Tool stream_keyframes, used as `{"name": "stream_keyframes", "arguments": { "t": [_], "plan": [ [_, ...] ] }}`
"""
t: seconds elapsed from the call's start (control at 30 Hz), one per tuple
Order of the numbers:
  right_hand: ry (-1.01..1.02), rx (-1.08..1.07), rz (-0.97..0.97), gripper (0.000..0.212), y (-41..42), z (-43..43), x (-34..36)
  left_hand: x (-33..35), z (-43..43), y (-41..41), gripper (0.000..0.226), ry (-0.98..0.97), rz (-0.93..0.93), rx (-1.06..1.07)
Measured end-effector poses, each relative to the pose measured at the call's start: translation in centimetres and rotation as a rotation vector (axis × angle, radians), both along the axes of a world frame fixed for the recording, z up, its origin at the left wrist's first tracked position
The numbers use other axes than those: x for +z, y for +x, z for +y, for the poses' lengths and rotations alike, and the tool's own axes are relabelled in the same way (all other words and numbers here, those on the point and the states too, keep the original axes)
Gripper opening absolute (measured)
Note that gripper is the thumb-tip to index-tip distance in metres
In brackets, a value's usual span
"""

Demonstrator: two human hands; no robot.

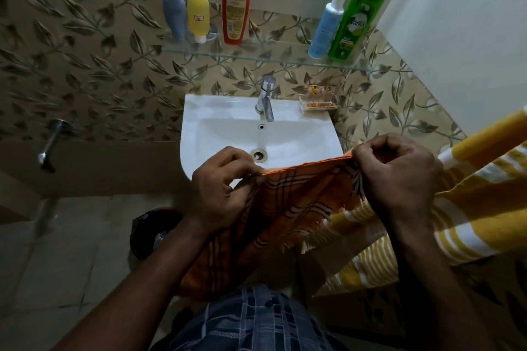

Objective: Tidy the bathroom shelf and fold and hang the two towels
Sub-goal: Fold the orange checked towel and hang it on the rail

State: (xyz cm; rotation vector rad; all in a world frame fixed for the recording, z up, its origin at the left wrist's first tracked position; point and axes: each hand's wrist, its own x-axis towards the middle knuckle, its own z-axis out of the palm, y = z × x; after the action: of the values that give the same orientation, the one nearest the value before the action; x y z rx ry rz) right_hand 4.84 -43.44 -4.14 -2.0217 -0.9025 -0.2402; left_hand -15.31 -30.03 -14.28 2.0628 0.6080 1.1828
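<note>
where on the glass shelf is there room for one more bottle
The widest bare stretch of the glass shelf lies between the red bottle and the pump bottle. A shorter strip lies right of the green bottle. The left end is crowded: grey tube, yellow tube, red bottle.

An orange towel (285, 202) is crossed by dark checks; at three o'clock, a yellow towel (470, 208) is striped white; wall tiles (85, 65) are leaf-patterned.

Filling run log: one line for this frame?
step: orange towel held spread | left hand: pinches top edge | right hand: pinches top edge | yellow striped towel: hangs right
</note>
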Motion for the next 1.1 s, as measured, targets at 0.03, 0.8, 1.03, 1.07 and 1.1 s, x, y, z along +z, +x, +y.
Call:
{"name": "stream_keyframes", "arguments": {
  "t": [0.03,0.8,1.03,1.07,1.1],
  "plan": [
    [0.006,0.004,0.019,0.009,-0.1,0.1,0.1,0.0,-0.1,-0.1,0.010,-0.031,0.019,-0.001],
    [0.275,0.049,0.009,0.008,-0.4,-0.8,4.3,-8.2,-0.6,-1.7,0.049,-0.301,0.524,0.233],
    [0.166,-0.095,-0.105,0.005,3.1,-0.9,4.2,-11.0,-0.4,-4.8,0.043,-0.318,0.706,0.404],
    [0.140,-0.103,-0.126,0.006,3.4,-0.9,3.7,-10.9,-0.2,-5.0,0.046,-0.329,0.689,0.419],
    [0.121,-0.124,-0.145,0.008,3.7,-1.1,3.2,-10.5,0.0,-5.2,0.048,-0.343,0.668,0.449]
  ]
}}
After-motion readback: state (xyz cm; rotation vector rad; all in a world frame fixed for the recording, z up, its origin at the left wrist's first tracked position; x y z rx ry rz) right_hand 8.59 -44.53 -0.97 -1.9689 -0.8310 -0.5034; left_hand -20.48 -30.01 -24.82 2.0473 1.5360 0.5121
